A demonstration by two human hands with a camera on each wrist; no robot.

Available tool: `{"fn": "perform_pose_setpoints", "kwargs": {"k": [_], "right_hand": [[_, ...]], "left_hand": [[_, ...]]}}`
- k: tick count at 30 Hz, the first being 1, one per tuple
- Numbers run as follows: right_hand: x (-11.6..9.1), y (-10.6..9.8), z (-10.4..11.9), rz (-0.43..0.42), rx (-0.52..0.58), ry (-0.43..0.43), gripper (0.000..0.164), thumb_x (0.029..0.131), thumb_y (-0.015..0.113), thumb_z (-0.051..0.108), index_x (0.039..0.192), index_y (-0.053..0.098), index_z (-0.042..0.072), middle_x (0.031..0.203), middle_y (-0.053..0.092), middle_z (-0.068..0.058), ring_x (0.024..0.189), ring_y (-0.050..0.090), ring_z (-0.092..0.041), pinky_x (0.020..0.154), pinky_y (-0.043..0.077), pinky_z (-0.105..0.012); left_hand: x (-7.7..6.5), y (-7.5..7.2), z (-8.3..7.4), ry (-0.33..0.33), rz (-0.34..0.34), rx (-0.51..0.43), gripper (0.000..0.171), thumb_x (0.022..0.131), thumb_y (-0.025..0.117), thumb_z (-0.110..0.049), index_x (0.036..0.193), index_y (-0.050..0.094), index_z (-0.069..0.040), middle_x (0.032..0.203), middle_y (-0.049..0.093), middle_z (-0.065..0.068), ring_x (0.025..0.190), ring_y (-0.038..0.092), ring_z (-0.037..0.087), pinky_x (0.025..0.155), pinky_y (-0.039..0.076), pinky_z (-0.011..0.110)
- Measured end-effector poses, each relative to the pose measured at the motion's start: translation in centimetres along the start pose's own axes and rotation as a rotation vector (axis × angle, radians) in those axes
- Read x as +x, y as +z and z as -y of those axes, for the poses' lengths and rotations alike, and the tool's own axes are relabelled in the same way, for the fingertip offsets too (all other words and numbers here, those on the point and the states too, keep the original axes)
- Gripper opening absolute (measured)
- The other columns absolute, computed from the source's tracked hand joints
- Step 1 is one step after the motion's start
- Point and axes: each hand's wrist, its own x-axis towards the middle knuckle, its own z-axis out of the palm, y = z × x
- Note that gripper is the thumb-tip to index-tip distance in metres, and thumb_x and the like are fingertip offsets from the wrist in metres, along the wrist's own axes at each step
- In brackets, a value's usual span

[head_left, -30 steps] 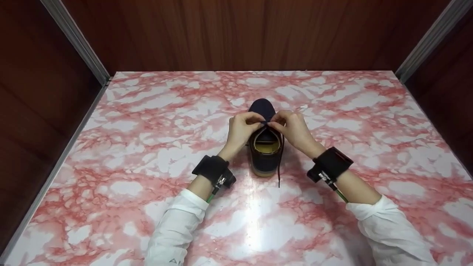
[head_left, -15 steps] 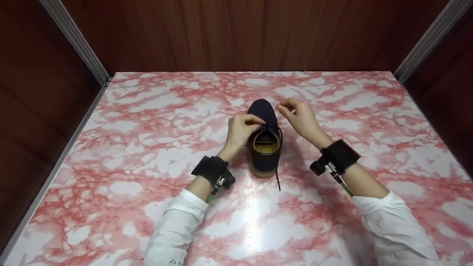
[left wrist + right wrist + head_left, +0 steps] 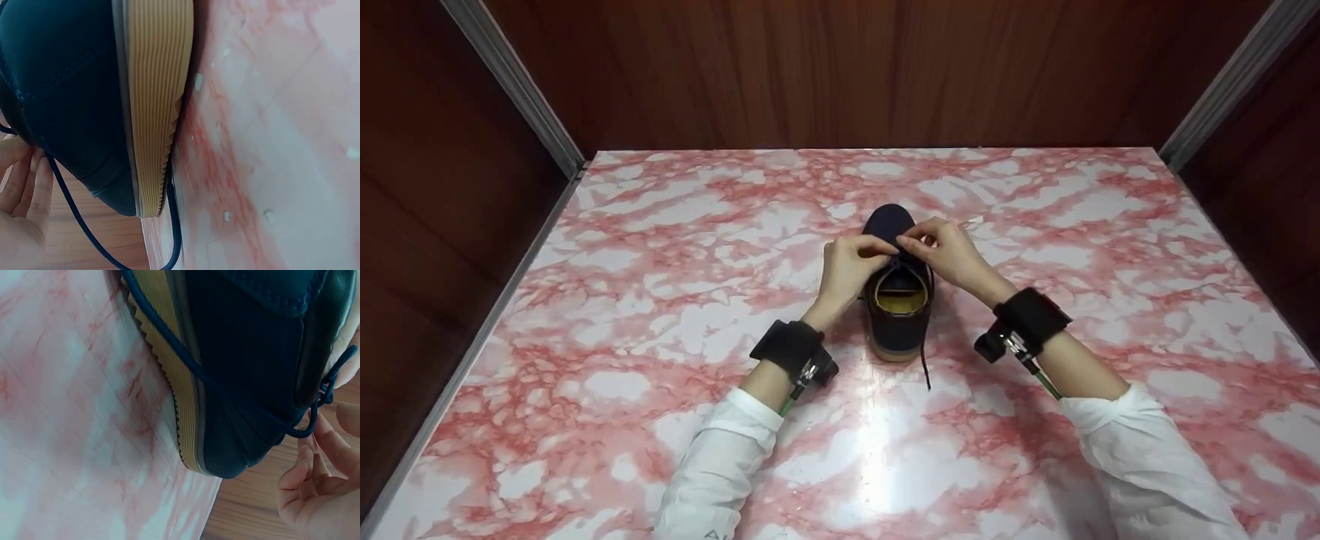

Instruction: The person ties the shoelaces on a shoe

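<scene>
A dark navy shoe [image 3: 898, 334] with a tan ridged sole stands upright, toe away from me. My left hand [image 3: 846, 271] pinches the dark shoelace [image 3: 84, 228] at the knot over the tongue, thumb against forefinger. From the other side, my right hand [image 3: 954, 256] has its thumb and forefinger tips on the lace at the knot, the other fingers curled. In the right wrist view a small loop of shoelace [image 3: 326, 396] stands at the knot between the two hands. One lace end trails down the shoe's right side onto the table. Fingers hide part of the knot.
The table [image 3: 660, 390] has a red-and-white marbled top. A dark wood panel [image 3: 840, 75] rises at its back edge, with further panels and grey metal strips at both sides. Each wrist wears a black strap [image 3: 1033, 321] with a small camera.
My right hand moved away from the knot to the upper right, then came back left to the lace. My left hand kept its pinch in place. The shoe barely shifted.
</scene>
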Motion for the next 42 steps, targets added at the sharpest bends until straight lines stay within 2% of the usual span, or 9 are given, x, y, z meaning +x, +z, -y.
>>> {"fn": "perform_pose_setpoints", "kwargs": {"k": [4, 11, 13, 18, 20, 24, 27, 33, 42], "right_hand": [[-0.1, 0.1, 0.1, 0.008, 0.009, -0.015, 0.021, 0.066, 0.049, 0.034, 0.070, 0.056, 0.015, 0.068, 0.045, 0.004, 0.060, 0.039, -0.009, 0.050, 0.030, -0.022], [-0.1, 0.2, 0.4, 0.013, 0.000, 0.027, 0.019, 0.067, 0.048, 0.033, 0.069, 0.053, 0.015, 0.068, 0.044, 0.004, 0.061, 0.040, -0.008, 0.050, 0.031, -0.022], [0.0, 0.1, 0.5, 0.010, -0.012, 0.042, 0.019, 0.067, 0.047, 0.033, 0.069, 0.052, 0.015, 0.068, 0.044, 0.004, 0.060, 0.040, -0.008, 0.050, 0.031, -0.022], [0.3, -0.2, 0.8, -0.004, -0.054, 0.045, 0.018, 0.068, 0.047, 0.032, 0.069, 0.051, 0.015, 0.066, 0.044, 0.005, 0.058, 0.040, -0.008, 0.049, 0.030, -0.022], [0.4, -0.2, 0.8, -0.005, -0.062, 0.037, 0.018, 0.068, 0.047, 0.032, 0.069, 0.050, 0.015, 0.066, 0.045, 0.005, 0.058, 0.040, -0.008, 0.048, 0.030, -0.022], [0.5, -0.2, 0.9, 0.000, -0.056, 0.046, 0.018, 0.068, 0.046, 0.033, 0.069, 0.050, 0.016, 0.065, 0.045, 0.005, 0.058, 0.040, -0.007, 0.048, 0.030, -0.022], [0.5, -0.2, 0.8, -0.004, -0.055, 0.056, 0.019, 0.068, 0.045, 0.034, 0.069, 0.050, 0.016, 0.065, 0.046, 0.005, 0.058, 0.041, -0.007, 0.049, 0.031, -0.022], [0.5, -0.2, 0.7, 0.005, -0.060, 0.064, 0.019, 0.068, 0.045, 0.035, 0.069, 0.050, 0.017, 0.065, 0.046, 0.005, 0.059, 0.041, -0.008, 0.050, 0.031, -0.022], [0.4, -0.2, 0.6, 0.034, -0.009, 0.106, 0.024, 0.069, 0.042, 0.037, 0.070, 0.049, 0.014, 0.064, 0.046, 0.001, 0.056, 0.040, -0.010, 0.049, 0.031, -0.023]], "left_hand": [[-0.1, 0.0, 0.0, 0.002, -0.006, -0.025, 0.014, 0.053, 0.062, -0.025, 0.060, 0.055, -0.034, 0.057, 0.049, -0.022, 0.055, 0.044, -0.005, 0.050, 0.032, 0.016], [-0.1, -0.5, -0.7, 0.018, 0.015, -0.045, 0.016, 0.054, 0.062, -0.022, 0.062, 0.055, -0.033, 0.059, 0.049, -0.021, 0.056, 0.044, -0.005, 0.050, 0.032, 0.015], [-0.4, -1.8, -2.6, -0.008, 0.061, -0.064, 0.014, 0.055, 0.062, -0.020, 0.065, 0.057, -0.029, 0.061, 0.051, -0.018, 0.058, 0.045, -0.003, 0.052, 0.033, 0.016], [-0.7, -3.5, -4.8, -0.040, 0.127, -0.137, 0.011, 0.057, 0.061, -0.021, 0.067, 0.058, -0.023, 0.065, 0.053, -0.012, 0.061, 0.047, 0.000, 0.056, 0.036, 0.023], [-0.7, -3.2, -4.2, -0.018, 0.119, -0.157, 0.011, 0.057, 0.061, -0.022, 0.067, 0.058, -0.023, 0.065, 0.053, -0.012, 0.060, 0.047, 0.000, 0.054, 0.036, 0.023], [-0.9, -4.6, -6.3, -0.010, 0.140, -0.208, 0.013, 0.058, 0.061, -0.016, 0.070, 0.058, -0.016, 0.067, 0.053, -0.006, 0.059, 0.048, 0.005, 0.051, 0.037, 0.023], [-1.1, -5.3, -7.3, 0.052, 0.124, -0.241, 0.015, 0.057, 0.061, -0.011, 0.071, 0.058, -0.014, 0.068, 0.050, -0.005, 0.058, 0.047, 0.009, 0.049, 0.037, 0.023], [-1.1, -5.1, -8.0, 0.157, 0.117, -0.224, 0.012, 0.057, 0.062, -0.011, 0.067, 0.057, -0.010, 0.073, 0.044, -0.003, 0.057, 0.044, 0.011, 0.049, 0.037, 0.024], [-1.0, -5.1, -8.0, 0.141, 0.108, -0.212, 0.010, 0.057, 0.061, -0.010, 0.063, 0.053, -0.006, 0.066, 0.044, 0.001, 0.053, 0.042, 0.009, 0.047, 0.035, 0.021]]}}
